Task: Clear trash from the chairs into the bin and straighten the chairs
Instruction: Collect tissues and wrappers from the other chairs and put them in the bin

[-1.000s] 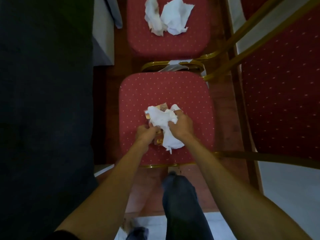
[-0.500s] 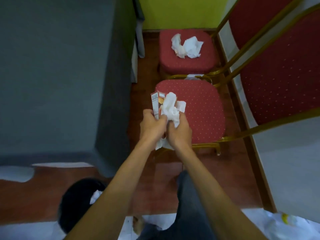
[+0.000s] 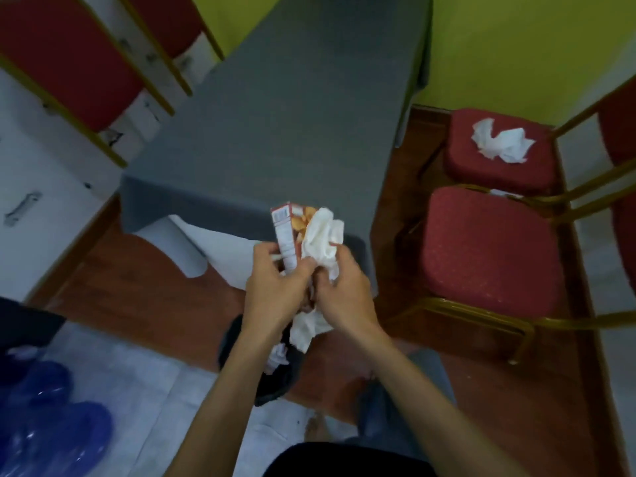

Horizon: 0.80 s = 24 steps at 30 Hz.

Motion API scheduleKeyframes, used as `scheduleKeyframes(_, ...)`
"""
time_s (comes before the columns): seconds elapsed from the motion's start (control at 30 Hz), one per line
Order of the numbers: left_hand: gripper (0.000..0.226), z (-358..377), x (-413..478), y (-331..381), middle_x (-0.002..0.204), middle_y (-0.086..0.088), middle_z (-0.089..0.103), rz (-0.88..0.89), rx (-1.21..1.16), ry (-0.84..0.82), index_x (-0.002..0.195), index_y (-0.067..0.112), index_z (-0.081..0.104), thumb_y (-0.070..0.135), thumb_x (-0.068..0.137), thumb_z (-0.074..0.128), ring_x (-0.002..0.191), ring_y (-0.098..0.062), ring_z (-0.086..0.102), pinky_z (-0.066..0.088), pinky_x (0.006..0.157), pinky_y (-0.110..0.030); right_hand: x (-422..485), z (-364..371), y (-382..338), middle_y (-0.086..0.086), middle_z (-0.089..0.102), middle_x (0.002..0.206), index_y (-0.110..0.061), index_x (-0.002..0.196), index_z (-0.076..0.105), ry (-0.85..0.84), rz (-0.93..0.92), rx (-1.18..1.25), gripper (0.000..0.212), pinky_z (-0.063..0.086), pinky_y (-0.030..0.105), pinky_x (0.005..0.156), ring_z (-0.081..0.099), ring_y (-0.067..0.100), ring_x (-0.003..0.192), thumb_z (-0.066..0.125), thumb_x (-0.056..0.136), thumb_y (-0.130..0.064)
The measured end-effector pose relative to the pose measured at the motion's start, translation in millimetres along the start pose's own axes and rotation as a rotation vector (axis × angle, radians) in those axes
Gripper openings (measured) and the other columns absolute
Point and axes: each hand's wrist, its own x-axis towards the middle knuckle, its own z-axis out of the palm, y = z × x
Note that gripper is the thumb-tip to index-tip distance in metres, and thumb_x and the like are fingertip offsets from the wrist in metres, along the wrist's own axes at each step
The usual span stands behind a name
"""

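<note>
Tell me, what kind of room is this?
Probably a meeting or banquet room being tidied: red padded chairs with gold frames, a long table under a grey cloth, crumpled tissue lying on one seat, and a dark bin on the floor.

A long table under a grey cloth [image 3: 292,108] stood before me, nothing on its top. To my right, two red padded chairs with gold metal frames stood on the red-brown wooden floor [image 3: 144,290]: the nearer seat [image 3: 488,256] lay bare, the farther seat [image 3: 481,163] carried crumpled white paper tissues [image 3: 502,141]. A black bin [image 3: 272,383] stood on the floor below me.
</note>
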Motion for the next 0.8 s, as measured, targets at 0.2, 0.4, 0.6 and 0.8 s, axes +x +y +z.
scheduleKeyframes(0.2, 0.052, -49, 25, -97, 0.092, 0.002, 0.076, -0.237, -0.014, 0.098, 0.105, 0.022, 0.060, 0.047, 0.064, 0.077, 0.081, -0.014, 0.075, 0.062, 0.077, -0.048, 12, 85, 40, -0.004, 0.070, 0.123, -0.027, 0.132, 0.059, -0.394, 0.163, -0.081, 0.036, 0.049, 0.010, 0.078, 0.064, 0.011, 0.102, 0.054, 0.097, -0.033)
scheduleKeyframes(0.4, 0.052, -58, 64, -219, 0.102, 0.001, 0.073, -0.466, 0.080, 0.112, 0.115, 0.018, 0.061, 0.044, 0.072, 0.078, 0.090, -0.016, 0.070, 0.056, 0.069, -0.031, 35, 171, 139, 0.002, 0.068, 0.132, -0.029, 0.138, 0.055, -0.642, 0.351, -0.253, 0.047, 0.052, 0.033, 0.096, 0.066, 0.024, 0.118, 0.060, 0.094, -0.044)
scheduleKeyframes(0.6, 0.055, -37, 130, -360, 0.102, -0.008, 0.073, -0.584, 0.140, 0.076, 0.113, 0.009, 0.067, 0.046, 0.073, 0.073, 0.087, -0.020, 0.070, 0.059, 0.071, -0.037, 81, 253, 246, 0.012, 0.051, 0.152, -0.021, 0.157, 0.034, -0.749, 0.474, -0.319, 0.064, 0.047, 0.034, 0.104, 0.054, 0.032, 0.134, 0.057, 0.100, -0.039)
scheduleKeyframes(0.8, 0.018, -30, 147, -384, 0.071, -0.015, 0.049, -0.574, 0.268, 0.071, 0.076, 0.010, 0.054, 0.017, 0.087, 0.067, 0.062, -0.015, 0.047, 0.037, 0.066, -0.030, 103, 253, 283, 0.011, 0.041, 0.160, -0.021, 0.162, 0.024, -0.655, 0.535, -0.322, 0.064, 0.042, 0.034, 0.107, 0.045, 0.034, 0.141, 0.050, 0.103, -0.018)
